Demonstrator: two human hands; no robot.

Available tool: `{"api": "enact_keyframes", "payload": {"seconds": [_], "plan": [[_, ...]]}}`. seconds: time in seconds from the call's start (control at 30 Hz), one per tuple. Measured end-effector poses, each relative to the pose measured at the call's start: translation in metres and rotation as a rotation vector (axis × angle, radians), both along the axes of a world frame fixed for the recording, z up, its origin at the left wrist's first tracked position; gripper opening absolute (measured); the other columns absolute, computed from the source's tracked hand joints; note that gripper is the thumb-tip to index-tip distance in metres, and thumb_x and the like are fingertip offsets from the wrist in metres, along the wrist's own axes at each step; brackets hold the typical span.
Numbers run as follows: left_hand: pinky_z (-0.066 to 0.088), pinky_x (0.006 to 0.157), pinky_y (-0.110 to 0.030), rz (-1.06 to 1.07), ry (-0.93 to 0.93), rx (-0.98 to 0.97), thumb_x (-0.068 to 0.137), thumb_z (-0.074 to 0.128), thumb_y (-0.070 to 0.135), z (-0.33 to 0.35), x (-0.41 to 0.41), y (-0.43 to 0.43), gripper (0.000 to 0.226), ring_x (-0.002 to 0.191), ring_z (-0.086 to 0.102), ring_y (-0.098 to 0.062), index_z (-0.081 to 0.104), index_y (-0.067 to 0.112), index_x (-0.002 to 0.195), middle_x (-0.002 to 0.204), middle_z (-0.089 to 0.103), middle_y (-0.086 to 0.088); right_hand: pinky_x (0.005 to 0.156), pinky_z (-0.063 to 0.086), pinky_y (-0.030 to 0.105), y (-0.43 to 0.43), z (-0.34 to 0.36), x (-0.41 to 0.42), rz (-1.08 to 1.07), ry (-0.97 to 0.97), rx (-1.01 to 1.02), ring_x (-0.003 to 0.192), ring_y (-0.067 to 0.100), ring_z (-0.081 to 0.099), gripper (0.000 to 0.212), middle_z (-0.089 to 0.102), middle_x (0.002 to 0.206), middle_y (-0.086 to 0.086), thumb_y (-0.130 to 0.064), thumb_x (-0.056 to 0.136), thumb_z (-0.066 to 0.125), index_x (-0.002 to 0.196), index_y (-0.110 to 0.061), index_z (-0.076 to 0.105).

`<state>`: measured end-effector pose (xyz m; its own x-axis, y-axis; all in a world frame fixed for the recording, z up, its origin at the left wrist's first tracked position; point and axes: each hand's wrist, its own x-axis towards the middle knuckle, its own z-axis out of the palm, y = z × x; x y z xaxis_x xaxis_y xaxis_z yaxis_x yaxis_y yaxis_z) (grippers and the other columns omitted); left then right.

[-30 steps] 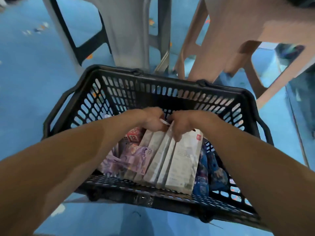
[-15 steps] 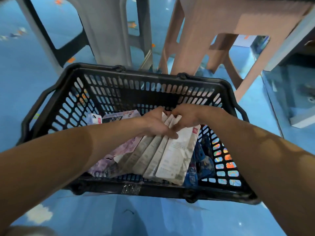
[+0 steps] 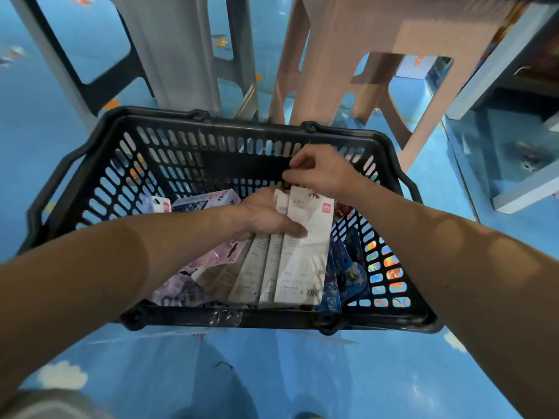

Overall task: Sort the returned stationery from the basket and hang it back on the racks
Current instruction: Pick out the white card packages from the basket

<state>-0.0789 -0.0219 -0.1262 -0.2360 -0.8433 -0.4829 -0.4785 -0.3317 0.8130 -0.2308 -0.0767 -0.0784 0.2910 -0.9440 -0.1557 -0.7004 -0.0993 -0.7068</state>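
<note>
1. Black plastic basket (image 3: 211, 158) on the blue floor (image 3: 272, 373). The returned stationery lies inside it. You hold a fan of white packets (image 3: 257, 273) with their lower ends by the near wall. Purple packets (image 3: 211, 258) lie to the left of the fan and blue blister packs (image 3: 348, 267) to the right. No rack is in view.
2. Your left hand (image 3: 266, 219) grips the fan, fingers curled behind it and thumb pressed across the front packet (image 3: 302, 261). Your right hand (image 3: 320, 173) pinches narrowly at that packet's top edge, by the hang tab.
3. Slippage: the packets look smooth and overlap loosely. If your thumb eases while the right hand pulls, the fan probably spills back among the loose stock, and you must sort again.
4. Tearing: if you lift by the tab alone, the thin card around the hang hole may rip, and the packet can no longer go on a hook.
5. Snagging: a corner can catch in the slotted wall as you draw the packets out, and bend.
6. Mis-sorting: the white packets look alike and their print is too small to read here, so check each before you hang it.
7. Collision: the grey stool (image 3: 181, 55) and pink stool (image 3: 363, 40) stand just beyond the far rim, so rise carefully.
</note>
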Motion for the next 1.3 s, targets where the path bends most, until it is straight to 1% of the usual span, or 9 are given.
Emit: {"api": "enact_keyframes", "payload": {"seconds": [0.07,0.13,0.27,0.5,0.67,0.77,0.93,1.13,1.3], "plan": [[0.06,0.082,-0.031,0.085,-0.025,-0.061,0.064,0.097,0.014,0.01,0.004,-0.002,0.05,0.094,0.073,-0.013,0.068,0.022,0.104,0.097,0.077,0.005,0.073,0.052,0.02,-0.003,0.003,-0.002,-0.104,0.051,-0.123,0.085,0.01,0.064,0.009,0.066,0.088,-0.011,-0.024,0.09,0.071,0.098,-0.025,0.067],[0.058,0.071,-0.027,0.199,-0.017,-0.083,0.062,0.098,0.016,0.017,0.012,-0.008,0.055,0.088,0.071,-0.011,0.065,0.02,0.105,0.095,0.075,0.004,0.077,0.056,0.03,-0.003,0.001,-0.005,-0.132,0.132,-0.206,0.087,0.015,0.065,0.006,0.067,0.091,-0.006,-0.022,0.092,0.064,0.098,-0.023,0.065],[0.064,0.078,-0.034,0.377,0.03,-0.099,0.052,0.102,0.019,0.027,0.034,-0.022,0.059,0.084,0.077,-0.012,0.075,0.021,0.104,0.091,0.079,0.006,0.079,0.049,0.039,0.005,-0.001,-0.002,-0.03,0.29,-0.37,0.093,0.024,0.056,0.016,0.056,0.101,0.002,-0.033,0.093,0.06,0.095,-0.018,0.053],[0.064,0.079,-0.031,0.454,0.0,-0.208,0.044,0.094,0.029,0.043,0.043,-0.02,0.065,0.085,0.076,-0.012,0.072,0.02,0.104,0.091,0.079,0.004,0.074,0.044,0.029,0.019,0.013,0.014,0.05,0.023,0.145,0.107,0.018,0.053,0.056,0.049,0.12,0.002,-0.042,0.088,0.072,0.127,-0.018,0.041],[0.063,0.073,-0.029,0.547,0.124,-0.285,0.059,0.092,0.013,0.064,0.047,-0.017,0.047,0.086,0.077,-0.011,0.073,0.019,0.101,0.089,0.08,0.008,0.07,0.055,0.032,0.022,0.029,0.016,-0.092,-0.277,0.281,0.101,0.014,0.06,0.059,0.054,0.114,-0.001,-0.018,0.086,0.078,0.131,-0.016,0.04],[0.065,0.076,-0.038,0.551,0.271,-0.301,0.063,0.094,0.012,0.083,0.051,-0.018,0.06,0.088,0.078,-0.015,0.071,0.012,0.118,0.099,0.08,0.004,0.081,0.057,0.036,0.02,0.036,0.014,-0.172,-0.379,0.276,0.106,0.017,0.064,0.07,0.062,0.119,0.002,-0.019,0.079,0.086,0.132,-0.014,0.041],[0.065,0.072,-0.04,0.54,0.462,-0.321,0.078,0.084,0.001,0.112,0.048,-0.009,0.043,0.089,0.078,-0.02,0.071,0.006,0.118,0.1,0.081,-0.002,0.088,0.056,0.034,0.024,0.049,0.008,-0.025,-0.445,0.376,0.1,0.016,0.075,0.047,0.077,0.114,-0.001,-0.03,0.084,0.081,0.126,-0.017,0.063],[0.064,0.072,-0.045,0.625,0.608,-0.32,0.081,0.079,0.001,0.119,0.047,-0.009,0.037,0.089,0.078,-0.027,0.07,0.003,0.116,0.099,0.08,-0.01,0.096,0.058,0.048,0.039,0.053,0.028,0.145,-0.543,0.608,0.115,0.031,0.069,0.052,0.071,0.127,0.012,-0.027,0.091,0.073,0.139,-0.012,0.058],[0.061,0.085,-0.058,0.598,0.734,-0.242,0.075,0.083,0.015,0.115,0.053,-0.021,0.057,0.104,0.075,-0.035,0.066,0.003,0.128,0.115,0.076,-0.017,0.093,0.059,0.046,0.034,0.063,0.022,0.15,-0.654,0.663,0.113,0.033,0.069,0.039,0.07,0.125,0.017,-0.019,0.092,0.066,0.129,-0.009,0.064]]}}
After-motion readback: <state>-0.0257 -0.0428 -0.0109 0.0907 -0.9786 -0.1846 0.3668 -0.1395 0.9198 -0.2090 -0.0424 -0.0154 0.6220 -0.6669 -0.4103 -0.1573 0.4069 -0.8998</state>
